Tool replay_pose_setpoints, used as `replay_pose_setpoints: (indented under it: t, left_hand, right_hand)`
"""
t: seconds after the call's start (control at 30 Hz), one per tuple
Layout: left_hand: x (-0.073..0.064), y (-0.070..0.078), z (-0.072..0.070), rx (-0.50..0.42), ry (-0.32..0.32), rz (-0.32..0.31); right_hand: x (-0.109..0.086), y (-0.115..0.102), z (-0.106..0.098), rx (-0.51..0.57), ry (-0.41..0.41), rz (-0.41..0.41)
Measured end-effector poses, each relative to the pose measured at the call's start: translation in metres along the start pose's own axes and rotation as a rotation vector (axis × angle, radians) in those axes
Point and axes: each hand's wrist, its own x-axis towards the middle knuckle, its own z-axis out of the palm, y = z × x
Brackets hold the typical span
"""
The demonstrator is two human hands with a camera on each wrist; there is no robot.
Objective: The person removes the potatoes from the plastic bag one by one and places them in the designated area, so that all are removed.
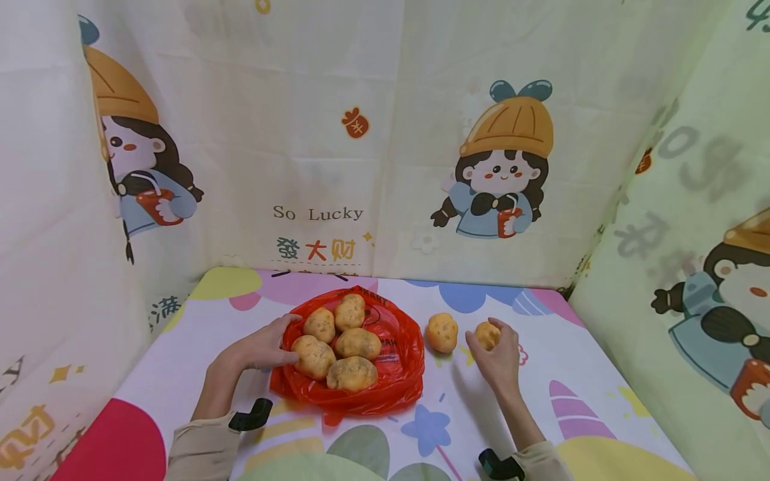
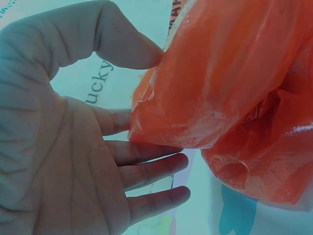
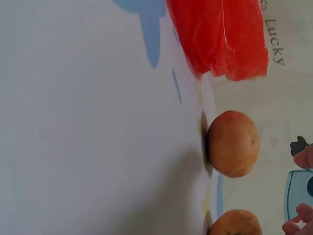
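A red plastic bag (image 1: pixel 394 361), its mouth spread wide, lies on the table with several potatoes (image 1: pixel 359 343) inside. At its left rim is my left hand (image 1: pixel 265 344); the thumb and index finger hold the bag's edge, while the other fingers (image 2: pixel 159 200) extend loosely below it. To the bag's right, a single potato (image 1: pixel 442 333) sits on the table. Farther right is a smaller potato (image 1: pixel 486 335), with my right hand (image 1: pixel 500 357) over it, thumb and fingers spread apart. The right wrist view shows a gap between those fingers (image 3: pixel 304 157) and both loose potatoes (image 3: pixel 234 144).
A cloth with colourful prints covers the table (image 1: pixel 481 414). Printed curtains (image 1: pixel 397 167) enclose it at the back and both sides. Dark wrist straps (image 1: pixel 251 414) are on both sleeves.
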Motion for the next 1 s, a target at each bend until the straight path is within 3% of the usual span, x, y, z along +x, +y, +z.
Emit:
replay_pose_setpoints:
  t: [0.13,0.47,1.0]
  left_hand:
    - [0.0,0.0,0.0,-0.008,-0.006,-0.005]
    - [0.0,0.001,-0.001,-0.01,-0.01,-0.006]
    - [-0.001,0.002,0.0,-0.013,-0.016,-0.018]
  right_hand:
    - [-0.002,-0.009,0.004,0.012,-0.009,-0.033]
    - [-0.016,-0.038,0.014,0.027,-0.121,-0.039]
    - [-0.038,-0.066,0.036,0.107,-0.249,-0.15]
